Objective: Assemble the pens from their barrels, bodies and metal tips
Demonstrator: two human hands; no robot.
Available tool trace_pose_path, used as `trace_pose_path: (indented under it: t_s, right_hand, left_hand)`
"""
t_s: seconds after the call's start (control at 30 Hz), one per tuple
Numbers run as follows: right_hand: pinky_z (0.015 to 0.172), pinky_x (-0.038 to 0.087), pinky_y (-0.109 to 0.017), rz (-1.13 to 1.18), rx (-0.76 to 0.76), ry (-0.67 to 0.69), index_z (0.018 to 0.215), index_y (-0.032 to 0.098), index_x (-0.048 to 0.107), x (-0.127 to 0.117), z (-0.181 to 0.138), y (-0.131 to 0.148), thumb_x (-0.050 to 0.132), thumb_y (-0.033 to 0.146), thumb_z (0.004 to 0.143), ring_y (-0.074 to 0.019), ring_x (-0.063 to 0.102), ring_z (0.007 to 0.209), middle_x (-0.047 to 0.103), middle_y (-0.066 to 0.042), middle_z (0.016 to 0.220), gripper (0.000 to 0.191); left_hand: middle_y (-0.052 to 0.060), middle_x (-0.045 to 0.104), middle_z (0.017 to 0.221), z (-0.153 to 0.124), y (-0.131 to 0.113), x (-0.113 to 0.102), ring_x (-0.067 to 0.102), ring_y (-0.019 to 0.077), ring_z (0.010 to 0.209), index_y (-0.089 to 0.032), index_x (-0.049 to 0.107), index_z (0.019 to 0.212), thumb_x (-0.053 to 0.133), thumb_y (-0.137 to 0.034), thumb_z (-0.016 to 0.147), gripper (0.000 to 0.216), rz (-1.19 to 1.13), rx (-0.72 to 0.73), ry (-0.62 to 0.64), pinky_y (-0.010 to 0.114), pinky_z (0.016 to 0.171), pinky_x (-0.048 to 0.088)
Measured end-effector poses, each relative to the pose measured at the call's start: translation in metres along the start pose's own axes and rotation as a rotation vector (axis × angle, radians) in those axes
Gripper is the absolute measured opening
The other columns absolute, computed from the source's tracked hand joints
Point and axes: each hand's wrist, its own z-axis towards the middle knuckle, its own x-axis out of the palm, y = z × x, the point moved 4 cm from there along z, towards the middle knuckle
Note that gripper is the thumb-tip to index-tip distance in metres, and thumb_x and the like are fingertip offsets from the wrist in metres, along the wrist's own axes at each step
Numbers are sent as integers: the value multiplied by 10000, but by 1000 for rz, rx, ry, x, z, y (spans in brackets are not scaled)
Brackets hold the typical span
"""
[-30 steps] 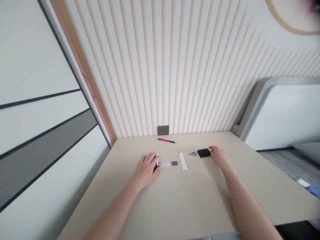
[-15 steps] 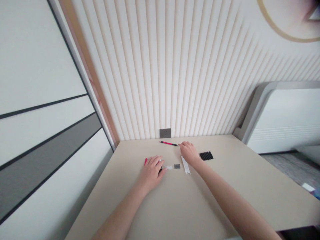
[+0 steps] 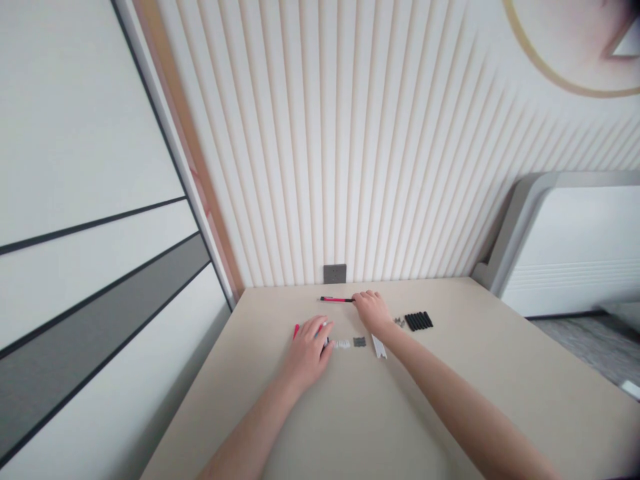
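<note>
A red-and-black pen [image 3: 337, 300] lies at the back of the table, and my right hand [image 3: 372, 311] has its fingers closed on the black right end. My right forearm and hand cover part of a white grooved strip [image 3: 379, 348]. Nearer the left, my left hand [image 3: 310, 351] rests flat with its fingers apart over some red, white and black pieces, which it mostly hides. Red tip [image 3: 297, 329] of one piece sticks out beside the fingers. Just right of that hand lie small white pieces [image 3: 343, 345] and a grey group of small parts [image 3: 359, 342].
A row of several black rods [image 3: 419, 321] lies right of my right hand, with small metal parts [image 3: 399, 322] beside it. A ribbed wall with a dark socket [image 3: 335, 273] borders the table's back [image 3: 340, 427]. A grey-white headboard [image 3: 570, 240] stands at the right.
My right hand has closed on the pen's right end, and the pen has turned slightly. My left hand stays over its pieces. The whole view has shifted a little.
</note>
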Motion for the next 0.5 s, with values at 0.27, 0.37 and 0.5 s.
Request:
trace_pose_path:
  t_s: [0.27, 0.37, 0.5]
  right_hand:
    - [821, 428, -350, 477, -278, -196, 1068, 219, 660, -19, -96, 9, 429, 246, 994, -218, 611, 890, 705, -79, 947, 245]
    - [840, 447, -358, 616, -245, -247, 1064, 216, 666, -24, -101, 3, 445, 277, 986, -223, 611, 902, 697, -85, 953, 242]
    - [802, 466, -327, 746, -182, -233, 1100, 204, 666, -24, -94, -3, 431, 334, 991, -208, 624, 868, 695, -83, 916, 290]
  left_hand:
    - [106, 600, 1239, 3, -5, -5, 526, 261, 1196, -214, 560, 1251, 471, -281, 970, 302, -29, 27, -20, 458, 1022, 439]
    - [73, 658, 1009, 3, -9, -2, 593, 234, 1050, -211, 635, 1052, 452, -268, 986, 203, -42, 59, 60, 418, 943, 479]
    - [71, 645, 984, 4, -10, 0, 602, 225, 990, -196, 627, 1013, 468, -247, 980, 170, -31, 37, 47, 394, 894, 486]
